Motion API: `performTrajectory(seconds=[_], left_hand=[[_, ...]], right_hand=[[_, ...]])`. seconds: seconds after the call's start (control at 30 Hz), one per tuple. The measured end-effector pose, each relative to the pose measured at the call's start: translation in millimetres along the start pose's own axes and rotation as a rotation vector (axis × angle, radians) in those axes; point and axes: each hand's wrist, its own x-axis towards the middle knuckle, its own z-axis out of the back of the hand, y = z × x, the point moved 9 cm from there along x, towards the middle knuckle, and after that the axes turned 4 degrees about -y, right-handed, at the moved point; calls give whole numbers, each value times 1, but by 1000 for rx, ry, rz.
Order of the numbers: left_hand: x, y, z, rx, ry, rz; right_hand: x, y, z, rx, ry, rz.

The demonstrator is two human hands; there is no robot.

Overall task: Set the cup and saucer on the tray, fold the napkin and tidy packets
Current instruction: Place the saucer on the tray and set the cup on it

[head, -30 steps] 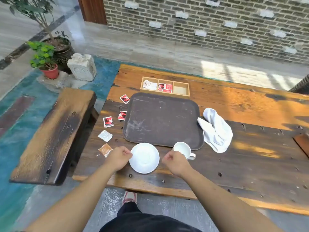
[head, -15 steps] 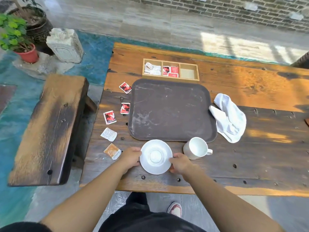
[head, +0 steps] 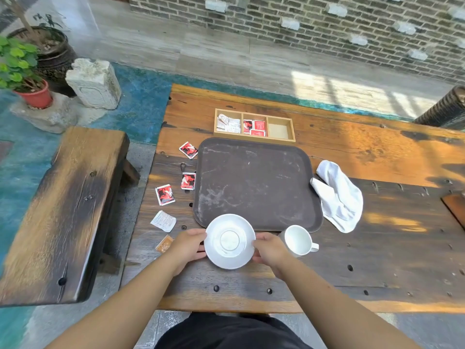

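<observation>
A white saucer (head: 229, 241) is held between my left hand (head: 187, 244) on its left rim and my right hand (head: 270, 249) on its right rim; its far edge overlaps the near edge of the dark brown tray (head: 256, 182). A white cup (head: 298, 240) stands on the table just right of my right hand. A crumpled white napkin (head: 338, 196) lies right of the tray. Red packets (head: 164, 195) (head: 188, 181) (head: 188, 149), a white packet (head: 163, 221) and a brown packet (head: 164, 243) lie scattered left of the tray.
A wooden box (head: 254, 125) with three compartments sits behind the tray; white packets fill its left one, red its middle one. A wooden bench (head: 63, 210) stands left of the table (head: 390, 248). Potted plants (head: 22, 71) and a stone block (head: 93, 84) stand on the floor.
Both hands closed on the saucer's rim, and the saucer has moved from the table toward the tray's near edge. The cup stays put.
</observation>
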Motion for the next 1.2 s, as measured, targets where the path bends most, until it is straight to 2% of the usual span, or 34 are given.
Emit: performTrajectory(seconds=[0.23,0.57,1.2], left_hand=[[5,-35,7,-102,-59,-56],[25,-90,6,-153,-120,-71],[138,-175,8,-53,-207,-44]], right_hand=[[16,44,2,28,15,85],[63,106,-4,71,91,93],[179,188,-28,132,94,34]])
